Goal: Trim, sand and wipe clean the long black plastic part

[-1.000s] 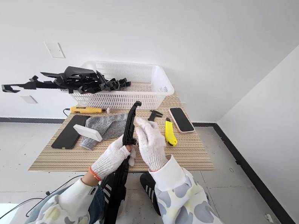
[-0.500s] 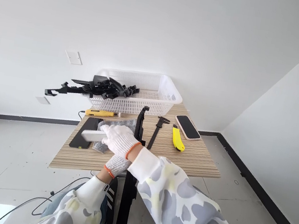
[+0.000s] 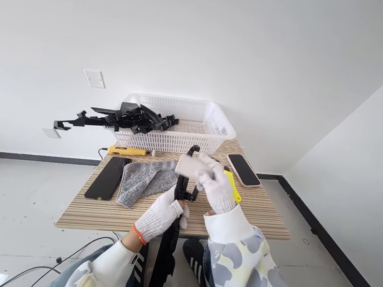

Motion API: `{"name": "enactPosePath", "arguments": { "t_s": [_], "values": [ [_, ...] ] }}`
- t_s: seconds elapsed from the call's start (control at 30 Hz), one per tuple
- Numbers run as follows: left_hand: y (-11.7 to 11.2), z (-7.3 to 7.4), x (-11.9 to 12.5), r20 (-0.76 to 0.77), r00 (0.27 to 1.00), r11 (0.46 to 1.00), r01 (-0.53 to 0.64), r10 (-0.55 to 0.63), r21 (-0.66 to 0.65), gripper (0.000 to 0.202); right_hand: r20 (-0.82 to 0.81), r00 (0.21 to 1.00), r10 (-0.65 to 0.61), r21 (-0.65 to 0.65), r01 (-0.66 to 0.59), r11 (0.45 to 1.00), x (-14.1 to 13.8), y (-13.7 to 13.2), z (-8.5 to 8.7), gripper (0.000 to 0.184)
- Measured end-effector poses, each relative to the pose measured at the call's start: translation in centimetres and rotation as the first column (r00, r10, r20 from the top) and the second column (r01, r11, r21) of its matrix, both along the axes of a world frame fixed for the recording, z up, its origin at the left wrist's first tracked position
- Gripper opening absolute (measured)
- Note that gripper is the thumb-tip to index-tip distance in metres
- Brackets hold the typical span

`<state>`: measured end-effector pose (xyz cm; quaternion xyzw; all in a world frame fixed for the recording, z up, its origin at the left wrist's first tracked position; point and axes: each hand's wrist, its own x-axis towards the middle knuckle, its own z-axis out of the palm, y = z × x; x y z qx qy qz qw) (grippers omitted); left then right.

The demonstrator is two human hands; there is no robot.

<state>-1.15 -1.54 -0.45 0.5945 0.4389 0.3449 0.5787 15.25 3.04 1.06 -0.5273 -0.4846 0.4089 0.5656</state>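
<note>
My left hand (image 3: 160, 214), in a white knit glove with an orange cuff edge, is closed around a long black plastic part (image 3: 166, 252). The part runs from above the table down past its front edge. My right hand (image 3: 218, 187), also gloved, grips a flat, pale grey block (image 3: 189, 166), slightly blurred, which lies across the upper end of the black part. Whether block and part touch, I cannot tell. A grey cloth (image 3: 146, 180) is left of the part. Behind my right hand, a yellow utility knife (image 3: 233, 187) is partly covered, and the caliper is mostly hidden.
A white plastic basket (image 3: 191, 142) at the back holds several black plastic parts (image 3: 137, 117), some jutting out leftward. A yellow corded tool (image 3: 127, 151) lies before it. One dark phone (image 3: 107, 178) is left, another phone (image 3: 244, 170) right. A cable (image 3: 78, 247) trails on the floor.
My right hand has moved right with the pale block, from over the cloth to the black part's upper end. The cloth and my left hand's grip on the part now show.
</note>
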Motion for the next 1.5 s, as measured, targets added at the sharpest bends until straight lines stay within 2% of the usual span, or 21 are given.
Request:
{"name": "enactPosePath", "arguments": {
  "t_s": [0.07,0.13,0.17,0.27,0.3,0.33,0.4,0.43,0.53,0.57,0.67,0.7,0.8,0.83,0.93,1.0,1.1,1.23,1.3,1.4,1.5],
  "values": [
    [0.1,0.0,0.0,-0.011,1.000,1.000,0.004,-0.004,-0.006,0.020,-0.006,0.999,-0.049,-0.013,0.049,0.999,0.3,-0.2,0.1,0.056],
    [0.1,0.0,0.0,-0.013,1.000,1.000,0.005,-0.005,-0.001,0.023,-0.048,0.978,-0.203,0.013,0.203,0.979,0.6,-0.4,0.2,0.054],
    [0.1,0.0,0.0,-0.020,1.000,1.000,0.008,-0.008,0.000,0.024,-0.057,0.981,-0.186,0.028,0.188,0.982,0.7,-0.5,0.2,0.053],
    [0.1,0.2,-0.1,-0.088,0.996,1.000,0.010,-0.010,-0.006,0.026,0.008,0.987,0.163,0.024,-0.163,0.986,0.6,-0.7,0.1,0.049],
    [0.1,0.2,-0.1,-0.103,0.995,1.000,0.004,-0.005,-0.012,0.026,0.038,0.983,0.182,0.035,-0.184,0.982,0.5,-0.7,0.1,0.048],
    [0.1,0.2,-0.1,-0.104,0.995,1.000,-0.004,0.002,-0.019,0.026,0.052,0.993,0.105,0.061,-0.108,0.992,0.5,-0.7,0.0,0.048],
    [0.1,0.2,-0.1,-0.068,0.997,1.000,-0.019,0.018,-0.018,0.028,0.010,0.987,-0.159,0.103,0.157,0.982,0.7,-0.6,0.0,0.050],
    [0.2,0.1,-0.1,-0.055,0.998,1.000,-0.022,0.021,-0.015,0.029,-0.011,0.983,-0.186,0.090,0.186,0.978,0.9,-0.5,0.1,0.051],
    [0.2,0.0,-0.1,-0.066,0.998,1.000,-0.012,0.010,-0.019,0.029,0.016,0.991,0.136,0.004,-0.136,0.991,1.4,-0.4,0.1,0.052],
    [0.3,0.0,-0.1,-0.061,0.998,1.000,-0.015,0.013,-0.026,0.030,0.032,0.984,0.175,0.005,-0.175,0.985,1.5,-0.4,0.1,0.052],
    [0.3,0.0,-0.1,-0.031,0.999,0.999,-0.023,0.022,-0.030,0.032,0.004,0.997,-0.080,0.087,0.080,0.993,1.5,-0.4,0.0,0.051],
    [0.3,0.1,-0.1,-0.034,0.999,0.999,-0.020,0.019,-0.029,0.032,-0.011,0.996,-0.087,0.085,0.088,0.993,1.4,-0.4,-0.1,0.052],
    [0.1,0.4,0.0,-0.057,0.998,0.998,-0.031,0.028,-0.053,0.030,0.045,0.982,0.186,0.050,-0.188,0.981,1.0,-0.3,-0.3,0.051],
    [0.1,0.4,0.0,-0.049,0.998,0.997,-0.043,0.040,-0.059,0.030,0.066,0.980,0.185,0.064,-0.190,0.980,0.9,-0.3,-0.3,0.049],
    [0.0,0.3,0.0,-0.021,0.999,0.998,-0.038,0.037,-0.041,0.030,0.012,0.991,-0.134,0.181,0.129,0.975,0.8,-0.4,-0.2,0.040],
    [0.0,0.1,-0.1,-0.017,1.000,1.000,-0.012,0.012,-0.025,0.030,-0.048,0.988,-0.148,0.209,0.155,0.966,0.8,-0.5,-0.1,0.035],
    [0.1,-0.1,-0.2,-0.015,1.000,1.000,-0.005,0.005,-0.011,0.030,-0.070,0.993,0.094,0.168,-0.081,0.982,0.7,-0.5,-0.4,0.033],
    [0.1,-0.1,-0.2,-0.006,1.000,1.000,-0.006,0.006,-0.005,0.028,-0.115,0.968,0.223,0.132,-0.208,0.969,0.8,-0.5,-0.8,0.073],
    [0.1,0.0,-0.1,-0.011,1.000,1.000,-0.008,0.008,-0.014,0.027,-0.156,0.961,0.227,0.085,-0.216,0.973,0.9,-0.6,-0.7,0.072],
    [0.1,0.1,-0.1,-0.039,0.999,1.000,-0.005,0.003,-0.028,0.024,-0.175,0.964,0.199,-0.120,-0.221,0.968,1.1,-0.8,0.0,0.040],
    [0.1,0.1,-0.1,-0.032,0.999,0.999,-0.008,0.007,-0.035,0.023,-0.147,0.989,-0.028,-0.202,-0.002,0.979,1.1,-0.9,0.9,0.033]
  ]
}}
